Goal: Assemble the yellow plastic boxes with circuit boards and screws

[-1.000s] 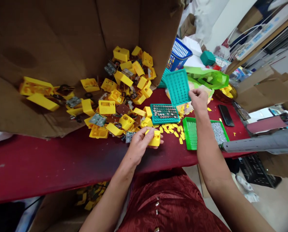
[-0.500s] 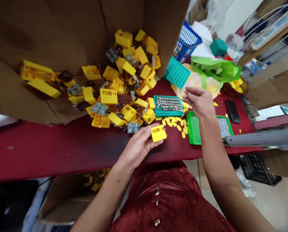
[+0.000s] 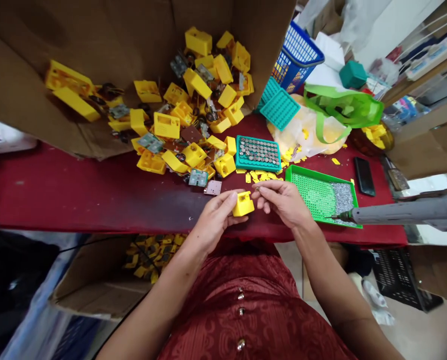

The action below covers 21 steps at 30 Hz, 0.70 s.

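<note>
My left hand [image 3: 217,212] is closed around a small yellow plastic casing [image 3: 243,204], which has an opening facing up. Close beside it, my right hand [image 3: 283,200] pinches a tiny thing between thumb and forefinger, too small to make out. Its fingertips are near the casing's right side; whether they touch it I cannot tell. Beyond the hands, a teal tray [image 3: 258,154] carries rows of small round silver pieces that look like button cells. Small yellow plastic pieces [image 3: 263,176] lie scattered just in front of that tray.
A heap of yellow casings [image 3: 166,125] with circuit boards and wires spills from a cardboard box [image 3: 133,30]. At right are a green tray [image 3: 309,192] with small metal pieces, a grey tool [image 3: 392,214], a phone [image 3: 364,176] and a blue basket [image 3: 300,55].
My right hand has come down and left from beside the plastic bag to the casing. My left hand still holds the casing, now turned slightly. The camera view has shifted.
</note>
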Each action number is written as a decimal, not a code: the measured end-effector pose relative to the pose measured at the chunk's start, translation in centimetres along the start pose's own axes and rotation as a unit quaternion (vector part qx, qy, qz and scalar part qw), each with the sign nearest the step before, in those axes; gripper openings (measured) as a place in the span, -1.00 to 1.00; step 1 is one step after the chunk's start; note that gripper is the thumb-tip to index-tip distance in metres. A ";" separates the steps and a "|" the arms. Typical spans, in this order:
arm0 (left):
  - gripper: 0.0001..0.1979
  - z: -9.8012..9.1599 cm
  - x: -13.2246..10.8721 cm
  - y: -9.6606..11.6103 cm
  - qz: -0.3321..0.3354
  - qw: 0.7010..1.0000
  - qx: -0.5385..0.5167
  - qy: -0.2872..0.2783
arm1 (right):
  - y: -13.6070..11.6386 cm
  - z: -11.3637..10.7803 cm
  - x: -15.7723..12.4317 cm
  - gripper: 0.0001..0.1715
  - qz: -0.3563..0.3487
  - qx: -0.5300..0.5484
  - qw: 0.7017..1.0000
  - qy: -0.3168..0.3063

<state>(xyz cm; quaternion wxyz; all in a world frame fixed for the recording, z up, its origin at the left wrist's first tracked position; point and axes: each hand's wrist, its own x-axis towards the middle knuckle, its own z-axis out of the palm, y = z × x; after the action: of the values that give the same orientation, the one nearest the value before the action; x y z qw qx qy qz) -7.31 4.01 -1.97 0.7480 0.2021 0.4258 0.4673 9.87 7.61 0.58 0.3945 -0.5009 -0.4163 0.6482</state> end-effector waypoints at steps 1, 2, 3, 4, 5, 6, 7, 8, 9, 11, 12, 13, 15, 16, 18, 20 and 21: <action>-0.63 0.2 0.1 -0.2 0.000 1.000 0.000 -0.001 | 0.1 -0.3 -0.1 -0.67 -0.002 0.003 1.000 -0.003; -0.63 0.4 0.3 -0.3 -0.001 1.000 0.002 -0.002 | 0.1 -0.6 -0.2 -0.68 -0.004 0.007 1.000 -0.006; -0.63 0.6 0.5 -0.4 -0.003 1.000 0.005 -0.002 | 0.1 -0.9 -0.3 -0.70 -0.004 0.009 1.000 -0.010; -0.62 0.8 0.6 -0.5 -0.005 1.000 0.010 -0.001 | 0.1 -1.1 -0.4 -0.70 -0.003 0.009 1.000 -0.015; -0.61 0.9 0.8 -0.6 -0.004 1.000 0.014 0.002 | 0.1 -1.4 -0.5 -0.70 -0.002 0.008 1.000 -0.021; -0.60 1.1 0.9 -0.7 -0.003 1.000 0.019 0.005 | 0.0 -1.5 -0.6 -0.71 0.001 0.008 1.000 -0.026; -0.58 1.2 1.0 -0.9 -0.001 1.000 0.024 0.009 | -0.1 -1.7 -0.7 -0.72 0.000 0.004 1.000 -0.030; -0.57 1.3 1.0 -1.0 0.001 1.000 0.028 0.013 | -0.2 -1.7 -0.8 -0.74 -0.006 -0.003 1.000 -0.030; -0.56 1.4 1.0 -1.1 0.003 0.999 0.031 0.015 | -0.3 -1.7 -0.9 -0.77 -0.016 -0.016 0.999 -0.028; -0.53 1.6 1.0 -1.3 0.004 0.999 0.040 0.019 | -0.3 -1.5 -1.0 -0.82 -0.042 -0.049 0.998 -0.013; -0.52 1.7 1.0 -1.4 0.005 0.999 0.047 0.018 | -0.3 -1.3 -1.0 -0.84 -0.053 -0.069 0.996 -0.003; -0.52 1.8 1.0 -1.5 0.009 0.998 0.054 0.018 | -0.2 -1.2 -1.0 -0.84 -0.062 -0.091 0.994 0.008; -0.52 1.9 0.9 -1.6 0.020 0.997 0.070 0.017 | 0.1 -0.8 -1.1 -0.85 -0.079 -0.142 0.986 0.026; -0.52 2.0 0.8 -1.6 0.026 0.996 0.079 0.018 | 0.2 -0.6 -1.1 -0.87 -0.086 -0.169 0.981 0.029; -0.55 2.1 0.7 -1.7 0.039 0.993 0.104 0.025 | 0.5 -0.2 -1.1 -0.92 -0.094 -0.216 0.972 0.023; -0.58 2.1 0.6 -1.8 0.054 0.989 0.134 0.037 | 0.6 0.2 -1.0 -0.95 -0.096 -0.250 0.963 0.013; -0.59 2.1 0.5 -1.8 0.061 0.987 0.145 0.043 | 0.5 0.3 -1.0 -0.95 -0.099 -0.268 0.958 0.015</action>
<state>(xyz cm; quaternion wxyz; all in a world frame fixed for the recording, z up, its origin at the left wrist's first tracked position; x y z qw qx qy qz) -4.50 3.81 -2.26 0.6618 0.3135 0.5079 0.4536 9.71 6.46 0.45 0.3145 -0.5540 -0.6164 0.4628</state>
